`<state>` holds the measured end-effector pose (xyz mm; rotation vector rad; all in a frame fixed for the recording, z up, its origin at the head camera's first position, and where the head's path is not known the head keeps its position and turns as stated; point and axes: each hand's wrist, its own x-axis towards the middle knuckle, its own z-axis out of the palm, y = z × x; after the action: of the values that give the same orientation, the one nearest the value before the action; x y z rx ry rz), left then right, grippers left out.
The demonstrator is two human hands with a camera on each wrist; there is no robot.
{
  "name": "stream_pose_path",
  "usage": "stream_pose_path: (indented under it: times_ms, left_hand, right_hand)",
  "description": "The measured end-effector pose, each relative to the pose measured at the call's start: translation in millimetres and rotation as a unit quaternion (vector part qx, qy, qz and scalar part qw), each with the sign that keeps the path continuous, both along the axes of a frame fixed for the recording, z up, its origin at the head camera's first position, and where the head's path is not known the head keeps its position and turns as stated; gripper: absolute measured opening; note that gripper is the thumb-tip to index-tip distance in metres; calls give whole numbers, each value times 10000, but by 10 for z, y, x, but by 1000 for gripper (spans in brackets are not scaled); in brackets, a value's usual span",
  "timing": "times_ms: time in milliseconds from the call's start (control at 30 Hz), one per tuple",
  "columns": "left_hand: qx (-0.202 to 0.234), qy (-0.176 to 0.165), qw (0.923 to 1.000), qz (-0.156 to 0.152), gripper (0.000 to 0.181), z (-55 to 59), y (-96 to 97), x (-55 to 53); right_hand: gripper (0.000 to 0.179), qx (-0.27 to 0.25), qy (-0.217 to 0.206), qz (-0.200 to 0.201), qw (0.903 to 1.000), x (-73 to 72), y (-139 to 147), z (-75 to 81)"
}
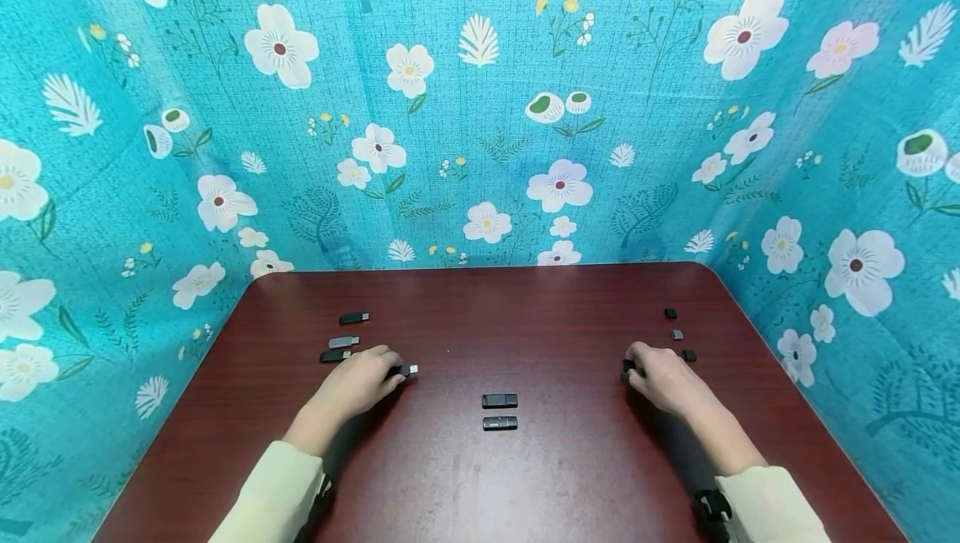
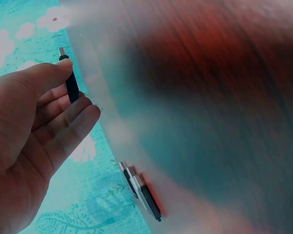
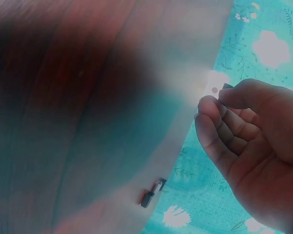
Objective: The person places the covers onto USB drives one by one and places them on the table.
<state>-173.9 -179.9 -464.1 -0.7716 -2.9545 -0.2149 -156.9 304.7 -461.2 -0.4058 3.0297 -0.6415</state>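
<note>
My left hand (image 1: pixel 363 381) pinches a black USB stick (image 2: pixel 71 83) between thumb and fingers, its metal plug (image 1: pixel 413 369) pointing right in the head view. Close behind that hand lie three uncapped USB sticks, two black and one grey (image 1: pixel 344 342). Across the table my right hand (image 1: pixel 666 376) pinches a small black cap (image 1: pixel 627 366), mostly covered by its fingertips. Beside that hand lie three small caps: a black one (image 1: pixel 689 355), a grey one (image 1: pixel 677 334) and another black one (image 1: pixel 671 313).
Between the hands, two capped black USB sticks (image 1: pixel 499 401) lie one in front of the other on the dark red-brown table (image 1: pixel 480 310). A blue flowered cloth (image 1: pixel 465 110) hangs behind the table and along both sides.
</note>
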Motion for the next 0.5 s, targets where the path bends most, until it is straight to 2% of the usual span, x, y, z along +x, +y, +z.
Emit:
stream_pose_path:
  times_ms: [267, 500]
  left_hand:
    - [98, -114, 9998, -108, 18, 6, 101, -8]
    - [81, 103, 9997, -204, 17, -4, 207, -44]
  right_hand:
    - [19, -42, -1, 122, 9999, -25, -151, 32]
    - [18, -52, 54, 243, 9997, -41, -269, 42]
